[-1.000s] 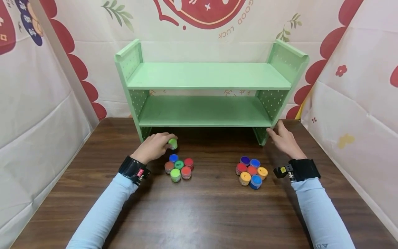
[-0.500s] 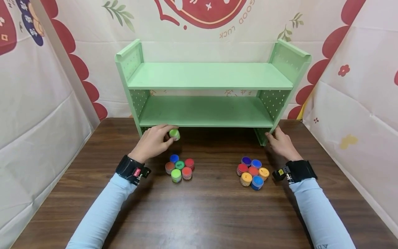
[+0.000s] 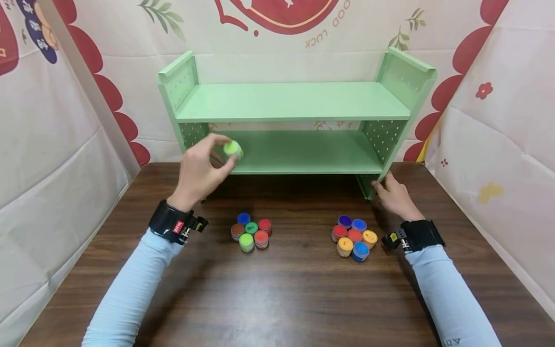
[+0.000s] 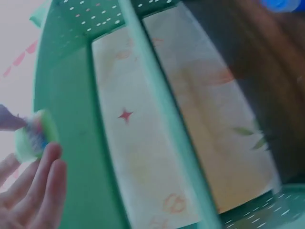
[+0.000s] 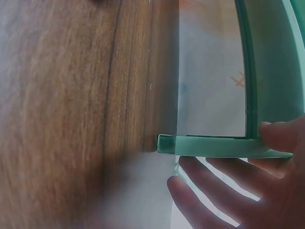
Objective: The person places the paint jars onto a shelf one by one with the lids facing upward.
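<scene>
My left hand (image 3: 195, 166) pinches a small jar with a lime-green lid (image 3: 233, 149) between thumb and fingers, in front of the left part of the green two-tier shelf (image 3: 295, 102). In the left wrist view the same jar (image 4: 35, 136) is tilted, and its printed side shows. My right hand (image 3: 395, 197) grips the lower front of the shelf's right side panel (image 5: 214, 147), thumb on the inner side and fingers on the outer side. Below the left hand, several small jars with coloured lids (image 3: 251, 228) stand close together on the table.
A second cluster of jars (image 3: 354, 235), with purple, blue, red and yellow lids, stands on the brown wooden table (image 3: 295, 294) toward the right. Printed white cloth (image 3: 286, 67) hangs behind the shelf and along both sides.
My left hand has lifted the lime-green-lidded jar from near the table behind the left cluster up to the lower tier's height. My right hand stays at the shelf's side panel.
</scene>
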A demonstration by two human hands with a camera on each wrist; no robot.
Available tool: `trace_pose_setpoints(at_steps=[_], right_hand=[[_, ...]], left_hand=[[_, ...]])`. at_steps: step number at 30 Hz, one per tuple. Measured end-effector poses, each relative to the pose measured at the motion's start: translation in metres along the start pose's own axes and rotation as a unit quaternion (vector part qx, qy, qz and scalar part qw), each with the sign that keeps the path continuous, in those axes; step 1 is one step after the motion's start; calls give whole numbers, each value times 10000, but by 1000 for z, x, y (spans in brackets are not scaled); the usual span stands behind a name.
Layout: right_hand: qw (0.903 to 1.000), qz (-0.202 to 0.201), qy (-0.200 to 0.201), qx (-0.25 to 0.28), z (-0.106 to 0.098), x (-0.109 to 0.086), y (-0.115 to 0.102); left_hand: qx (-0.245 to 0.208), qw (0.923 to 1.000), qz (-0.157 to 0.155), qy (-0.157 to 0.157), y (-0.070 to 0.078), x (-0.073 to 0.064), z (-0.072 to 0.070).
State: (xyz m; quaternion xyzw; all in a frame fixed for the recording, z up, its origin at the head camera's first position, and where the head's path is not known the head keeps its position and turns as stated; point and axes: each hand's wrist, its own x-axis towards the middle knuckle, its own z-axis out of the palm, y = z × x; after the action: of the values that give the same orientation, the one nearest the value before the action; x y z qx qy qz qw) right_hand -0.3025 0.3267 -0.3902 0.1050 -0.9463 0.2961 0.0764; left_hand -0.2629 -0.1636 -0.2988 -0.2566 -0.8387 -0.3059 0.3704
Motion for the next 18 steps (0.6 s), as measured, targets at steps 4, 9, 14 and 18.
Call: trace_pose_setpoints(at_steps=[4, 9, 14, 18], right_hand=[[10000, 2, -28, 20, 0, 1, -1], [10000, 3, 6, -6, -1, 2, 0], [10000, 3, -38, 51, 0, 1, 0], [9999, -4, -46, 109, -1, -1, 0]], left_hand=[[36, 9968, 28, 794, 0, 20, -17], [398, 9883, -535, 1373, -5, 44, -34], [1035, 9809, -1065, 1253, -11, 56, -44], [1382, 9780, -1172, 1038, -12, 61, -46]])
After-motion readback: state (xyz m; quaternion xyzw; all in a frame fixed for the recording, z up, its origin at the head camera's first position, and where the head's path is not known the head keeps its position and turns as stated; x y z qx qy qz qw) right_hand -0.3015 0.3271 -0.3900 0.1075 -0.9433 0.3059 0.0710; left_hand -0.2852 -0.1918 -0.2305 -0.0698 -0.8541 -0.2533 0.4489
